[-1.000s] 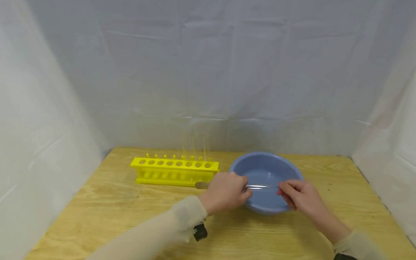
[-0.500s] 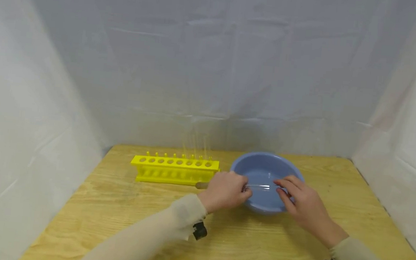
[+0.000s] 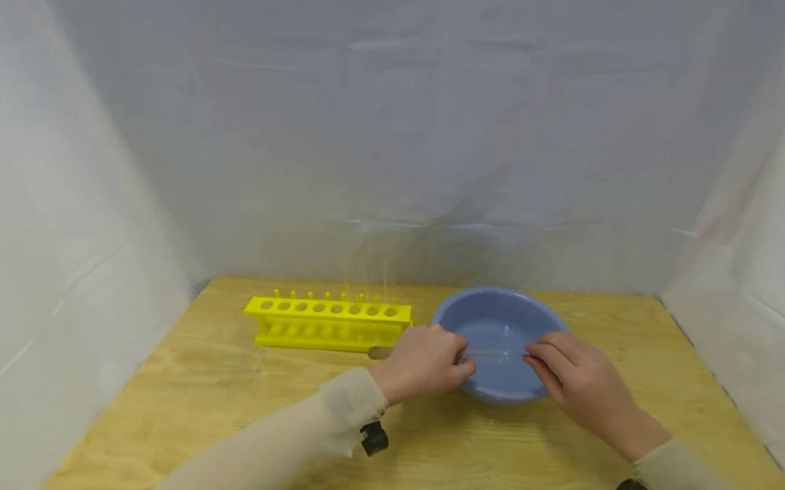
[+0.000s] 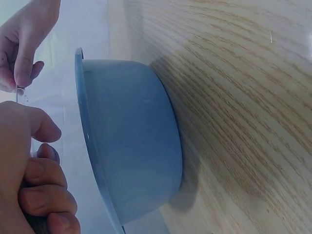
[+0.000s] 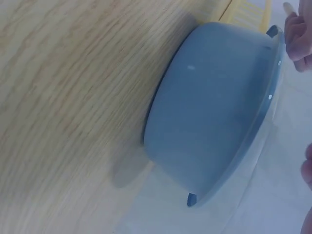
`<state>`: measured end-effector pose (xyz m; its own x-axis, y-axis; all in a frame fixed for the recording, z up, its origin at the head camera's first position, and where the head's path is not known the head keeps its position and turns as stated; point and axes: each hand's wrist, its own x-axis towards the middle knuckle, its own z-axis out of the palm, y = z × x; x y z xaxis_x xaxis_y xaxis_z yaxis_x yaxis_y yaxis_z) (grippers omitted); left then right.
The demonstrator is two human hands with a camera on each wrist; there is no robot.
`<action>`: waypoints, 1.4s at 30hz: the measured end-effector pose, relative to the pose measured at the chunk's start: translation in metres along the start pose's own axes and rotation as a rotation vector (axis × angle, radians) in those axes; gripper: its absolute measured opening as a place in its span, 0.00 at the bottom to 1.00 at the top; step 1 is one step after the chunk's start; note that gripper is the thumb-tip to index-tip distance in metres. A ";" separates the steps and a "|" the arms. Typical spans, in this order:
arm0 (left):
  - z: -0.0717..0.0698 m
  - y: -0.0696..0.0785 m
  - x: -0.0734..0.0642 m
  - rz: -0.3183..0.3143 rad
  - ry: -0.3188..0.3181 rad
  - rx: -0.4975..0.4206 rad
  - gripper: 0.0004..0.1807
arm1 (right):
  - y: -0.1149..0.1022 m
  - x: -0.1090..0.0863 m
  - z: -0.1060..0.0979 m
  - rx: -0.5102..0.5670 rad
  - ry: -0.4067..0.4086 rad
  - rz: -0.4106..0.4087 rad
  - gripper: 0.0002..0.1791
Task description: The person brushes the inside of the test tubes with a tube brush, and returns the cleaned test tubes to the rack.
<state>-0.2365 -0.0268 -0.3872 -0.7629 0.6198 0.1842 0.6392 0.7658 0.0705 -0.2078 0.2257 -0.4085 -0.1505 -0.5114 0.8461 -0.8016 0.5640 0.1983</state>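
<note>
My left hand (image 3: 424, 363) is curled round a rod-like thing whose rounded grey-brown end (image 3: 379, 352) sticks out on the left; its kind cannot be made out. From that hand's thumb side a clear glass test tube (image 3: 493, 353) runs rightward over the blue basin (image 3: 502, 393). At the tube's far end, my right hand (image 3: 587, 383) pinches it between thumb and fingers. In the left wrist view the right fingers (image 4: 22, 70) meet the tube's end. The right wrist view shows only fingertips of the right hand, at its edge.
A yellow test tube rack (image 3: 330, 311) stands left of the basin, its row of holes facing up. Several clear tubes (image 3: 367, 274) stand upside down on pegs at its back right. White sheeting (image 3: 438, 124) encloses the wooden table (image 3: 478, 470) at back and sides.
Half a second ago the right fingers were spread apart off the tube's end; now they are closed on it again. The left hand has hardly moved.
</note>
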 end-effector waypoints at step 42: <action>0.009 -0.001 -0.002 -0.008 0.069 0.101 0.19 | -0.017 0.009 -0.013 0.963 -0.447 1.317 0.24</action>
<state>-0.2369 -0.0272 -0.3960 -0.7573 0.6029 0.2512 0.6173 0.7863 -0.0262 -0.1883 0.2197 -0.3976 -0.9600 -0.2755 -0.0504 -0.0181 0.2406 -0.9704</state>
